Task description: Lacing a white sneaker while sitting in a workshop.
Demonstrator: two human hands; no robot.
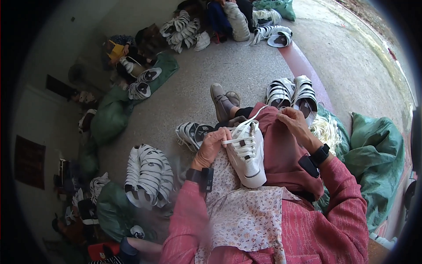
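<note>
A white sneaker (248, 165) with a mesh toe lies on my lap, its toe pointing toward me. White shoelace (243, 141) runs crosswise over its tongue. At the shoe's left side my left hand (211, 147) is closed, pinching a part of the lace between thumb and fingers. My right hand (294, 125) is raised to the right of the shoe, its fingertips pinched together. A length of lace rises from the shoe's upper end toward it; the fingertips partly hide the lace's end. A floral apron (246, 215) lies under the shoe.
Stacks of white shoes (149, 171) stand on the floor to my left, with more shoes (293, 94) ahead on the right. A bundle of cream laces (326, 132) sits beside a green sack (373, 154) at my right. Other people work along the far side and left.
</note>
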